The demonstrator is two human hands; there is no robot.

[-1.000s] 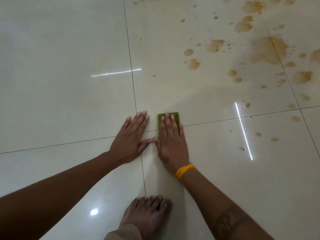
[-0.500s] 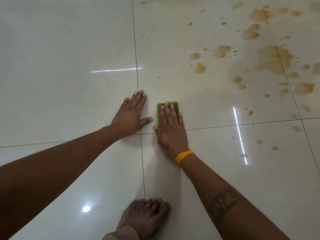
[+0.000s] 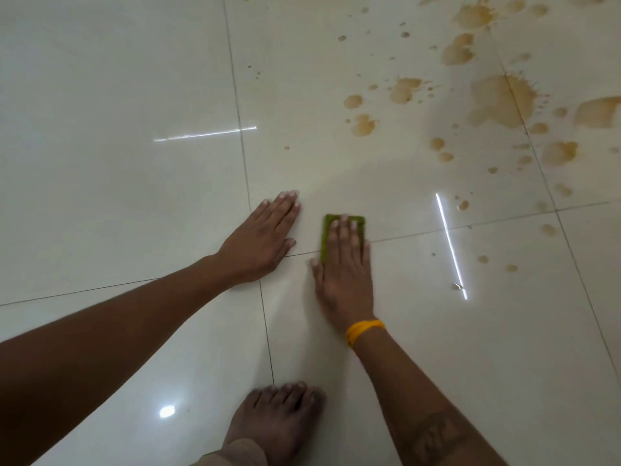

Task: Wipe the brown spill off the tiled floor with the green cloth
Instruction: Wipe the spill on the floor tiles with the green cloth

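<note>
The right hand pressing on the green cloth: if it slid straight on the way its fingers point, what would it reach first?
Bare glossy floor tile at first, then probably the small brown splash.

1. tiled floor [image 3: 134,79]: glossy off-white, thin dark grout lines in a grid
2. spill [image 3: 500,99]: brown-tan blotches and small speckles
3. cloth [image 3: 325,237]: green, plain
4. wristband [image 3: 364,329]: yellow-orange
5. tattoo [image 3: 433,435]: dark pattern on forearm
6. trouser hem [image 3: 235,454]: beige

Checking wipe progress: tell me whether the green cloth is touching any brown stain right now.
No, the green cloth under the right hand lies on bare tile, with the brown spill well beyond it.
</note>
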